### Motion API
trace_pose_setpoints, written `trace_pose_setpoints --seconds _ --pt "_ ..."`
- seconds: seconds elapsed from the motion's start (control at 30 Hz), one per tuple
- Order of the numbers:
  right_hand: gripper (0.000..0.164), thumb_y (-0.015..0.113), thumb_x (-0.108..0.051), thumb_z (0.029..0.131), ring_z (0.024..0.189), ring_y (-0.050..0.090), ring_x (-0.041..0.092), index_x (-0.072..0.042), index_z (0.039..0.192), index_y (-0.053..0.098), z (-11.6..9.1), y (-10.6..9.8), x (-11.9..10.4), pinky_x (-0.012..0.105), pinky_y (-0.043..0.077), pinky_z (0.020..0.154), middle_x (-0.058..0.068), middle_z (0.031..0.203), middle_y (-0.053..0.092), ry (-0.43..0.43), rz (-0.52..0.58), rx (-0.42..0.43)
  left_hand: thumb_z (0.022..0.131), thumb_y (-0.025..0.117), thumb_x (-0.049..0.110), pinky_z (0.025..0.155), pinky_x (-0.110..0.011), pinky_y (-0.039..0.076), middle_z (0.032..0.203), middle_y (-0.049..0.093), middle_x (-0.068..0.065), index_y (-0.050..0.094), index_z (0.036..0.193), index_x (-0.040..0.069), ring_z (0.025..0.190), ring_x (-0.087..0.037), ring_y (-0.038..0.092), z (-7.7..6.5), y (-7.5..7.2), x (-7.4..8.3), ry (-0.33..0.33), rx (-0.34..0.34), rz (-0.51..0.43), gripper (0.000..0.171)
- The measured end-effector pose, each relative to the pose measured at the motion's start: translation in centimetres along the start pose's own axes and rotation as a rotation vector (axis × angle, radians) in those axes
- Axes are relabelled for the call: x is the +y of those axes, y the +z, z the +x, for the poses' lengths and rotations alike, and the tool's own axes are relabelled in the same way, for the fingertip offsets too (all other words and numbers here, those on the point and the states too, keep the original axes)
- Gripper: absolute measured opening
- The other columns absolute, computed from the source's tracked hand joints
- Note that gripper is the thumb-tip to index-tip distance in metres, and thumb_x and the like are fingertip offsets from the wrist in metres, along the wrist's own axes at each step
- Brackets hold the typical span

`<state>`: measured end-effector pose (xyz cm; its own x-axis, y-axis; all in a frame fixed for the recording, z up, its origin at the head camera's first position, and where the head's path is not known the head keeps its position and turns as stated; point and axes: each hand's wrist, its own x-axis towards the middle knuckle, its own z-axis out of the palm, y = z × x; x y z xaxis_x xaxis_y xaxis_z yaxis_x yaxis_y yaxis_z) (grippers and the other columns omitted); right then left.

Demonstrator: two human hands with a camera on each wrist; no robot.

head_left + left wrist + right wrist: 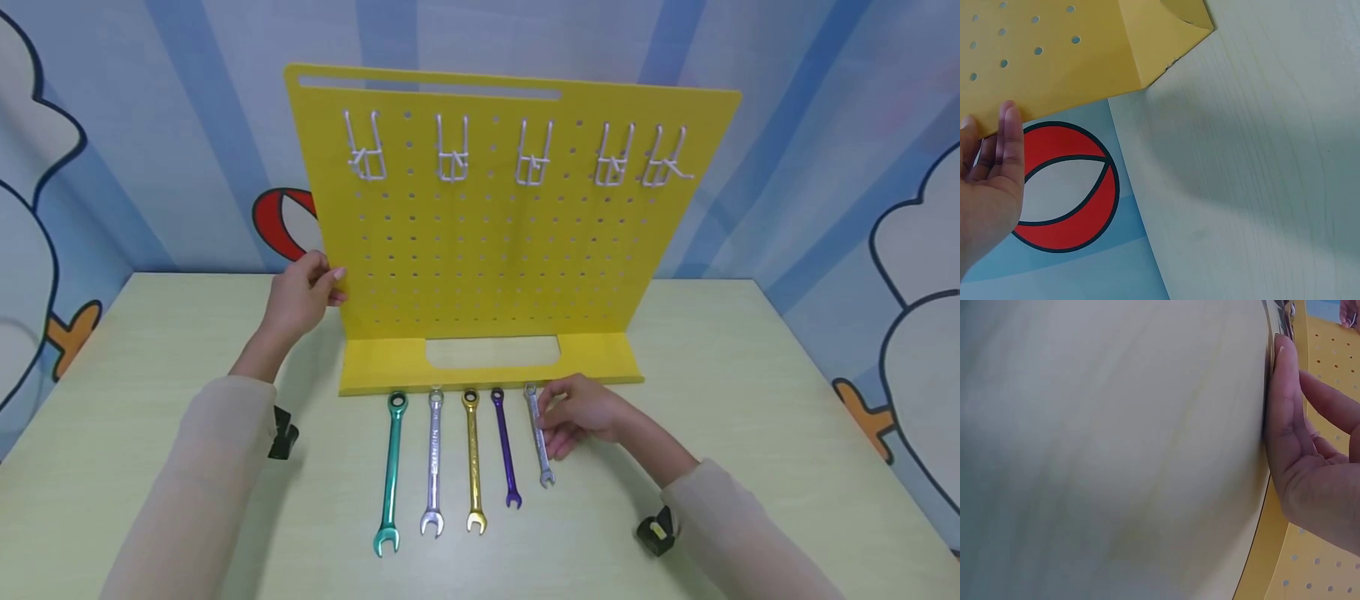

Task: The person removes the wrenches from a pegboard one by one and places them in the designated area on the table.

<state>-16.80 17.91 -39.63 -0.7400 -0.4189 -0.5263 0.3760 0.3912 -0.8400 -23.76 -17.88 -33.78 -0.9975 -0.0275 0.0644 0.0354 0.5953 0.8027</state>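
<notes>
Pinched at its left edge by my left hand (298,298), the yellow pegboard (480,250) stands upright; the left wrist view shows thumb and fingers on either side of the board (1054,81). My right hand (585,412) is low at the table, its fingertips gripping the short silver combination wrench (542,450) at the right end of a row. To its left lie a purple wrench (507,454), a gold wrench (473,467), a longer silver wrench (434,467) and a green wrench (392,467). In the right wrist view, my right hand (1310,462) mostly hides the wrench.
Several white wire hooks (453,154) hang in a row along the board's upper part. The board's flat base (382,362) rests on the pale wooden table (720,375), just behind the wrench heads. A blue patterned backdrop (187,150) rises behind the table.
</notes>
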Motion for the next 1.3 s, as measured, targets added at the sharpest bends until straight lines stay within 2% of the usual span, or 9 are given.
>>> trace_pose_setpoints --seconds 0.27,0.4,0.5,0.53,0.63,0.73,0.77,0.9,1.3 --pt "0.012 0.06 0.001 0.084 0.052 0.063 0.022 0.007 0.093 0.054 0.2 0.5 -0.1 0.035 0.055 0.05 0.017 0.068 0.063 0.017 -0.04 0.054 0.096 0.045 0.024 0.079 -0.038 0.052 0.098 0.057 -0.019 0.045 0.102 -0.002 0.083 -0.028 0.061 0.0 0.0 -0.1 0.007 0.003 0.004 0.027" --pt "0.01 0.06 0.001 0.085 0.051 0.062 0.022 0.006 0.092 0.055 0.3 0.7 -0.1 0.035 0.054 0.05 0.016 0.066 0.062 0.024 -0.059 0.084 0.095 0.045 0.026 0.078 -0.042 0.052 0.098 0.058 -0.017 0.046 0.102 0.0 0.082 -0.026 0.062 0.7 0.4 -0.8 -0.005 0.012 0.006 0.027" --pt "0.01 0.06 0.0 0.085 0.051 0.062 0.022 0.006 0.091 0.055 0.3 0.7 0.1 0.035 0.054 0.049 0.016 0.066 0.062 0.019 -0.062 0.089 0.092 0.044 0.04 0.064 -0.033 0.055 0.094 0.059 -0.009 0.048 0.1 0.009 0.077 -0.019 0.063 3.5 1.6 -4.8 0.02 0.044 0.007 0.032" --pt "0.01 0.06 0.001 0.085 0.051 0.062 0.022 0.007 0.091 0.055 0.2 0.7 0.1 0.035 0.054 0.049 0.017 0.066 0.062 0.016 -0.064 0.091 0.092 0.044 0.039 0.063 -0.031 0.055 0.093 0.059 -0.008 0.048 0.099 0.01 0.076 -0.018 0.063 3.7 1.6 -5.0 0.027 0.033 -0.021 0.03" --pt "0.011 0.06 0.001 0.085 0.052 0.063 0.023 0.008 0.091 0.054 0.1 0.7 0.1 0.036 0.054 0.05 0.017 0.067 0.062 0.018 -0.066 0.099 0.088 0.044 0.049 0.054 -0.017 0.051 0.089 0.059 -0.001 0.048 0.097 0.016 0.071 -0.013 0.062 6.5 2.8 -9.3 0.072 0.07 -0.004 0.034" --pt "0.011 0.06 0.001 0.085 0.053 0.063 0.025 0.008 0.092 0.055 0.1 0.5 0.0 0.036 0.055 0.051 0.017 0.068 0.062 0.031 -0.077 0.118 0.088 0.044 0.049 0.062 -0.019 0.053 0.09 0.06 0.0 0.048 0.099 0.017 0.072 -0.013 0.062 7.3 3.2 -10.4 0.068 0.088 0.009 0.034" --pt "0.012 0.06 0.0 0.085 0.054 0.064 0.025 0.008 0.091 0.055 0.1 0.5 0.0 0.036 0.055 0.051 0.017 0.069 0.062 0.035 -0.082 0.124 0.085 0.044 0.054 0.06 -0.018 0.052 0.09 0.059 0.002 0.047 0.099 0.019 0.071 -0.011 0.062 8.3 3.8 -11.9 0.068 0.118 0.044 0.038" --pt "0.011 0.062 -0.002 0.085 0.055 0.064 0.025 0.006 0.09 0.057 0.1 0.2 0.1 0.035 0.055 0.051 0.016 0.07 0.062 0.038 -0.104 0.142 0.084 0.044 0.057 0.064 -0.025 0.054 0.09 0.058 0.004 0.047 0.1 0.021 0.072 -0.011 0.061 8.5 3.9 -12.3 0.059 0.121 0.036 0.039" --pt "0.011 0.057 -0.003 0.088 0.061 0.064 0.025 0.007 0.092 0.057 -0.6 -1.5 0.0 0.036 0.055 0.059 0.016 0.077 0.064 -0.067 -0.117 0.138 0.083 0.044 0.058 0.063 -0.025 0.055 0.09 0.058 0.003 0.048 0.101 0.021 0.072 -0.012 0.062 8.5 3.8 -12.2 0.037 0.118 0.024 0.041"
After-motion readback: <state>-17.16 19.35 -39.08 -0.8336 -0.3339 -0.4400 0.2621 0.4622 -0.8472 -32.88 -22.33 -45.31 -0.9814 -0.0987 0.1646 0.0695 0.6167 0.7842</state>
